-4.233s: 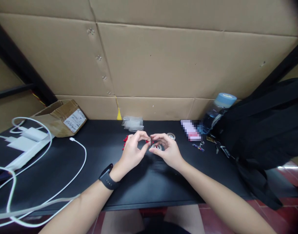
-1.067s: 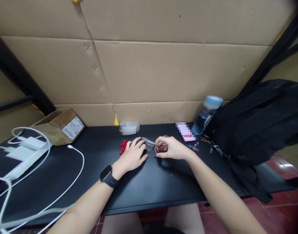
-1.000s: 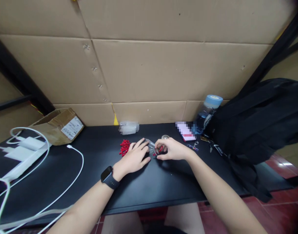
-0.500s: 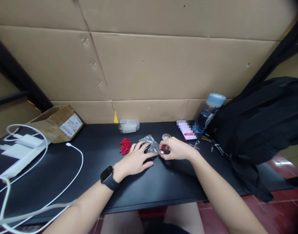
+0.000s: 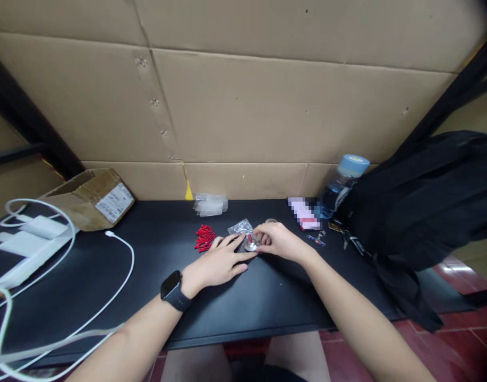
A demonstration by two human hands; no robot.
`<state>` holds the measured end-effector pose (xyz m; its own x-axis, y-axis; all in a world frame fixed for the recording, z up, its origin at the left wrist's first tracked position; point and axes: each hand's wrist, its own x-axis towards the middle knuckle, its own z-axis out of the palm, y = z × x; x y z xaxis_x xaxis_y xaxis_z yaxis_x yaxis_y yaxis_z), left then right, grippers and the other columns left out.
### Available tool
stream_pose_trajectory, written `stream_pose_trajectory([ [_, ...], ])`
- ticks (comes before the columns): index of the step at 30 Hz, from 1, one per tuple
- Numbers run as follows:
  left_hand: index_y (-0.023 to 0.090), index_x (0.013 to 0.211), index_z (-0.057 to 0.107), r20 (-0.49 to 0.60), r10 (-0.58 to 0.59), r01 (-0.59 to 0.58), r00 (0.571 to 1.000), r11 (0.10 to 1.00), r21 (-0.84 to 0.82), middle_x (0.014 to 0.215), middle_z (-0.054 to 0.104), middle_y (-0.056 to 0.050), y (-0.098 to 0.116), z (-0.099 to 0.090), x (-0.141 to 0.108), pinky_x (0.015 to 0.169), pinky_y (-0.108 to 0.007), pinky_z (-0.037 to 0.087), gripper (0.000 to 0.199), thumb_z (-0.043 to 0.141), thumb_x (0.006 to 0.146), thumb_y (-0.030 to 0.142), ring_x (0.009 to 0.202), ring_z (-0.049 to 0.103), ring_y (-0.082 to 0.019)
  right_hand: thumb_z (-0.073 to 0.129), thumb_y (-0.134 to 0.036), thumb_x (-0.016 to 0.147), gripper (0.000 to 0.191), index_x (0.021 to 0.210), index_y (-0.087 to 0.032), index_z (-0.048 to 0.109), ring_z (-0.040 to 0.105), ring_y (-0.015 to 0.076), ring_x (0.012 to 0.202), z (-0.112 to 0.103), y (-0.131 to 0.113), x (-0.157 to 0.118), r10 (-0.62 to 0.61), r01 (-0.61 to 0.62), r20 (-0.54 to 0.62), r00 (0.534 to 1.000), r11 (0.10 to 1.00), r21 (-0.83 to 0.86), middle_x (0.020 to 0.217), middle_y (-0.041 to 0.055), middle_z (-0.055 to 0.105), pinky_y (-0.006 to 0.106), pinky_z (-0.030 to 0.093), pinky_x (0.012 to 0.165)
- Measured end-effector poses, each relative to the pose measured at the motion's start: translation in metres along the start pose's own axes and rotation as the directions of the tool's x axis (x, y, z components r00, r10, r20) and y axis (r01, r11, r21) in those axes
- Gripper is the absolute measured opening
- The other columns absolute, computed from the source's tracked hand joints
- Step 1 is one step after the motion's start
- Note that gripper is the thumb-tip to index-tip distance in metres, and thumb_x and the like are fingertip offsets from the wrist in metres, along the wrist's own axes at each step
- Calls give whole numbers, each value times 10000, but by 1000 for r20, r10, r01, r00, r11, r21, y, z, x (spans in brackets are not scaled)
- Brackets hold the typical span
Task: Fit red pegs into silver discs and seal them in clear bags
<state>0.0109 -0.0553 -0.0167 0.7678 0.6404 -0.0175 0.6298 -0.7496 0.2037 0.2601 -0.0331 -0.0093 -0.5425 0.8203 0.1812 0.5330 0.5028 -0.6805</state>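
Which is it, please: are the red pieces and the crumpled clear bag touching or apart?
Apart; the head view shows a strip of black table between the red pieces and the crumpled clear bag.

A big brown cardboard wall (image 5: 247,106) stands behind the black table (image 5: 147,276). Black metal bars (image 5: 36,116) (image 5: 434,116) lean at both sides. Red floor tiles (image 5: 418,350) show at the lower right, with a shiny spot of light.

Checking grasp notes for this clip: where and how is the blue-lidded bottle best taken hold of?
Probably around the bottle just below its blue lid, fingers coming from the left and above: it stands, looks round, and its upper part is exposed there, while the black backpack crowds its right side and the cardboard panel rises behind.
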Motion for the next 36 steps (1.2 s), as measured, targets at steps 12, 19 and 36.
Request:
stream_pose_trajectory([
  [12,477,1509,446,59,-25,29,998,997,-70,1720,144,-63,0,-1,0,1166,-671,247,503,527,1019,395,1575,92,-394,816,-214,823,238,1028,-239,698,626,152,781,19,2,11,-7,-40,-145,989,947,-319,875,-4,707,251,413,697],
  [19,451,1538,413,47,22,-18,999,996,-85,1721,87,-101,1,-2,-1,1160,-647,289,525,506,1028,369,1579,68,-370,675,-319,941,252,1180,-251,635,636,190,823,28,-6,21,12,-101,-186,982,874,-475,865,13,720,292,397,750],
  [36,264,1404,519,-219,-90,85,972,996,-33,1324,610,-106,-13,-7,3,998,-469,412,463,580,950,327,1225,536,-314,524,-302,1024,233,1087,-210,729,601,207,1013,3,-3,2,-66,61,3,998,905,-422,1120,74,694,349,425,958],
])
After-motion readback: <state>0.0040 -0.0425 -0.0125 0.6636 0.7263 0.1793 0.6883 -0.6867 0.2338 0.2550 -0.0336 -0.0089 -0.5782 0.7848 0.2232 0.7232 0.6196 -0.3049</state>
